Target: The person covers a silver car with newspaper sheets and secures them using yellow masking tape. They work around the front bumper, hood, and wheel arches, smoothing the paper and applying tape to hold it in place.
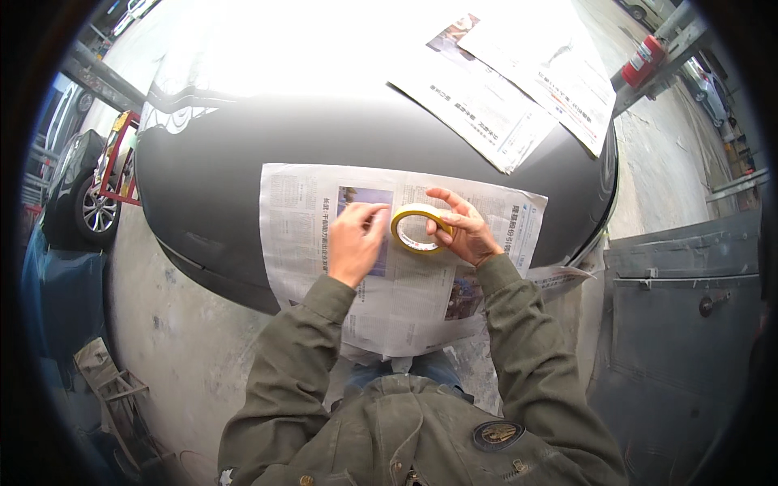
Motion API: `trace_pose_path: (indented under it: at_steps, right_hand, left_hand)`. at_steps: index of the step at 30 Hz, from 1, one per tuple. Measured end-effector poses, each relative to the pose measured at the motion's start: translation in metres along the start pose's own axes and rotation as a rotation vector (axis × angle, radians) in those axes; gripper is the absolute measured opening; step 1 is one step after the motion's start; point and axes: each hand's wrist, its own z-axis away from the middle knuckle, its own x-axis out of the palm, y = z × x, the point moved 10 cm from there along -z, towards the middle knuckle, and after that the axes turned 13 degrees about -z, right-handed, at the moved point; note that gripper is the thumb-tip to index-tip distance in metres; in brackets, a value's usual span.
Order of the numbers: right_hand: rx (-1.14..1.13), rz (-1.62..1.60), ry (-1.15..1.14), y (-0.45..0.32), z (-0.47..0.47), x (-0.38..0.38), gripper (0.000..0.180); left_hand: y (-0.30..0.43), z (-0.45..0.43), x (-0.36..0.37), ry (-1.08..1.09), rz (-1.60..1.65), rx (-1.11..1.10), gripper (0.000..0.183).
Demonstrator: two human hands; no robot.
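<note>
A roll of yellow masking tape (399,238) is in my right hand (465,228), its thumb hooked into the ring and the index finger raised. My left hand (354,240) is just left of the roll with fingers curled; blur hides whether a tape end is pinched there. Under both hands an opened newspaper sheet (298,237) lies over the edge of a grey car body panel (243,133), its lower part hanging down toward my legs. Farther up the panel, at right, rest more folded newspapers (486,115).
A red fire extinguisher (643,61) is by a metal post at upper right. Grey metal cabinets (681,340) stand to the right. At left are a red metal frame (115,164), a car wheel (97,209) and a small step stand (118,389) on the concrete floor.
</note>
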Motion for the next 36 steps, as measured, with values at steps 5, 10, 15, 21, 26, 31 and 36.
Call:
trace_pose_path:
  at_steps: [5,10,15,21,26,31,36]
  right_hand:
    - [-0.011,0.031,-0.009,0.000,0.004,0.001,0.059]
    - [0.013,0.177,-0.065,0.006,0.005,0.003,0.051]
    - [0.053,0.212,-0.096,0.009,0.006,0.005,0.033]
    - [0.065,0.253,-0.120,0.009,0.007,0.010,0.033]
    - [0.072,0.337,-0.151,0.009,0.008,0.018,0.030]
    - [0.078,0.427,-0.181,0.014,0.008,0.018,0.027]
    - [0.089,0.421,-0.217,0.019,0.008,0.019,0.025]
  left_hand:
    - [0.032,-0.009,0.017,-0.097,-0.033,0.091,0.026]
    - [-0.004,-0.007,0.016,-0.027,0.213,-0.144,0.027]
    - [0.064,0.001,-0.011,0.098,-0.061,0.213,0.029]
    - [0.102,0.009,-0.017,0.075,0.022,0.281,0.024]
    - [0.084,0.003,-0.017,0.056,-0.212,0.150,0.032]
    - [0.081,0.018,-0.008,0.010,-0.233,0.141,0.062]
    - [0.050,0.025,0.007,-0.064,0.016,-0.055,0.077]
